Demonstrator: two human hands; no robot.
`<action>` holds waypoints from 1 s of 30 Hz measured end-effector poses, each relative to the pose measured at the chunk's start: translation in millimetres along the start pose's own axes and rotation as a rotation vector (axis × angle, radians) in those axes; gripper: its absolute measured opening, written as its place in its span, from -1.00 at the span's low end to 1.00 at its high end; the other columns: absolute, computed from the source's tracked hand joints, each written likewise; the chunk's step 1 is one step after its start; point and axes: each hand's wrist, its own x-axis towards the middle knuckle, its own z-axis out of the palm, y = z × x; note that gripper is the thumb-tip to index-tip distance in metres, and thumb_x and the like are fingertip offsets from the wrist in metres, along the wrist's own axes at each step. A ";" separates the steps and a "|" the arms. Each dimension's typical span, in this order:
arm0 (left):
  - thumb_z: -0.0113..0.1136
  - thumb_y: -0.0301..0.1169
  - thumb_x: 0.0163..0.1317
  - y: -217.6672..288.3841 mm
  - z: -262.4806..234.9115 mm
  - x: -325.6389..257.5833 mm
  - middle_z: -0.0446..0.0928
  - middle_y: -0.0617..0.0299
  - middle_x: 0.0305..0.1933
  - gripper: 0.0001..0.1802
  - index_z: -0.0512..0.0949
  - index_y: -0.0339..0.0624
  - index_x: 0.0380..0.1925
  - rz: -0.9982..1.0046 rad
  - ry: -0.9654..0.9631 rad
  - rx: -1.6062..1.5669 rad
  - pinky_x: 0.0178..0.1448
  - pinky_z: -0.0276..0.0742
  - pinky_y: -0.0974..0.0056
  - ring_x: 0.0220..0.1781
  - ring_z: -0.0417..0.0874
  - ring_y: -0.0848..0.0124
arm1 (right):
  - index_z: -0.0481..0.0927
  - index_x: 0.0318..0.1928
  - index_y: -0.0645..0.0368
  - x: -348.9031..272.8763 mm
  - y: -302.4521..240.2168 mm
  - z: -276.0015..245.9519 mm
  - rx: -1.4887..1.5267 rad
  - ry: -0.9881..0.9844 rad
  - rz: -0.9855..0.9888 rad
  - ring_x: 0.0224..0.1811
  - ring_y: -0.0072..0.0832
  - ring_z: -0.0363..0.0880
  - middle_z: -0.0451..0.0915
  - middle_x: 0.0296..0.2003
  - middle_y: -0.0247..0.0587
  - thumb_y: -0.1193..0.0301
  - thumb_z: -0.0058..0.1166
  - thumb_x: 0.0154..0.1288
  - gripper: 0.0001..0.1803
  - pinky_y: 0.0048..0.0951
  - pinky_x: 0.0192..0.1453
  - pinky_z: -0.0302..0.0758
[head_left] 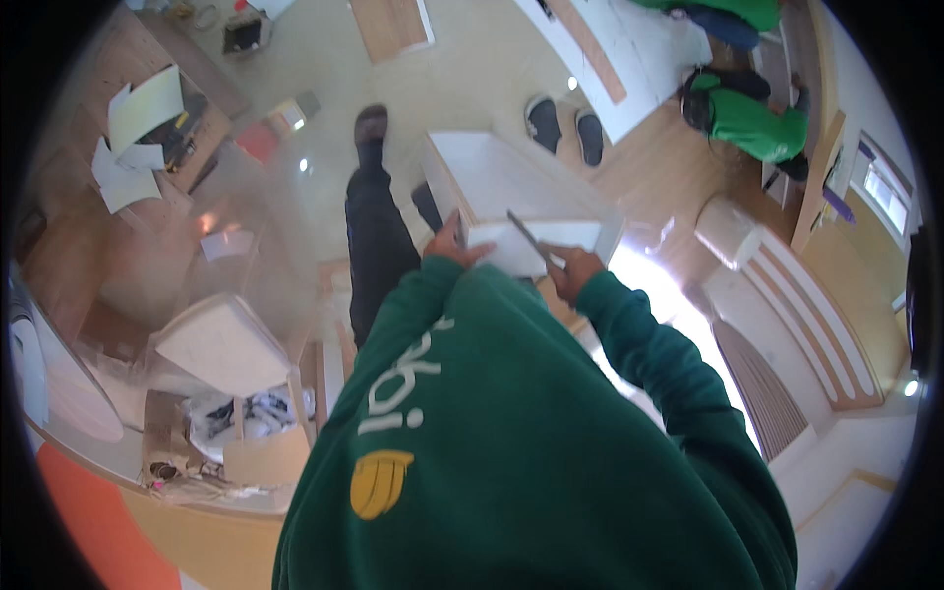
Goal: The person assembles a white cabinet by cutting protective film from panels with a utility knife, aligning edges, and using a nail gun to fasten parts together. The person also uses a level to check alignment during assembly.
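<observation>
In front of me is a white open box [546,175] with wood-coloured edges, shaped like a drawer. My left hand [452,246] grips its near left corner, the fingers around the side and the thumb on the near panel. My right hand [575,270] is closed around the lower end of a narrow grey file [528,236]. The tool slants up to the left, and its tip reaches the top edge of the near panel. Its handle is hidden in my fist.
A pair of dark shoes [543,123] lies beyond the box. At the far right, a person in green [755,123] crouches beside a long white panel [629,64]. On the left stand a cluttered wooden workbench [211,147] and a carton [167,433] of scraps.
</observation>
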 end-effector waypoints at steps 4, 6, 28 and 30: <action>0.56 0.02 -0.23 21.8 -0.9 -3.2 0.47 -0.29 0.17 0.20 0.16 -0.26 0.38 0.007 -0.043 0.051 0.23 0.49 0.12 0.18 0.56 -0.03 | 0.60 0.11 -0.01 54.9 23.7 -25.5 -0.037 -0.132 0.337 -0.18 -0.05 0.64 0.64 -0.22 0.06 0.33 0.03 0.28 -0.62 -0.20 -0.04 0.60; 0.57 0.02 -0.24 9.3 8.7 -4.4 0.48 -0.29 0.16 0.21 0.17 -0.26 0.38 0.021 -0.019 0.028 0.23 0.49 0.13 0.18 0.57 0.01 | 0.59 0.10 0.02 67.2 39.8 -6.7 -0.117 -0.211 0.314 0.04 -0.07 0.59 0.59 -0.02 0.10 0.31 0.05 0.26 -0.61 -0.18 0.11 0.54; 0.38 -0.22 -0.03 25.9 20.3 -11.4 0.34 0.00 0.34 -0.18 0.31 0.06 0.31 0.712 0.142 0.694 0.29 0.33 -0.17 0.25 0.44 0.00 | 0.49 0.23 -0.10 52.5 46.4 -45.7 0.378 -0.113 0.557 -0.54 -0.30 0.64 0.65 -0.42 -0.04 0.37 -0.05 0.32 -0.55 -0.28 -0.46 0.61; 0.34 -0.25 0.00 37.0 28.1 -2.6 0.36 0.03 0.32 -0.26 0.37 0.03 0.26 0.732 0.216 0.902 0.32 0.26 -0.25 0.28 0.41 -0.02 | 0.48 0.25 -0.07 21.2 32.9 -67.1 0.474 0.067 0.477 -0.65 -0.42 0.58 0.61 -0.47 -0.13 0.40 -0.07 0.34 -0.55 -0.34 -0.62 0.54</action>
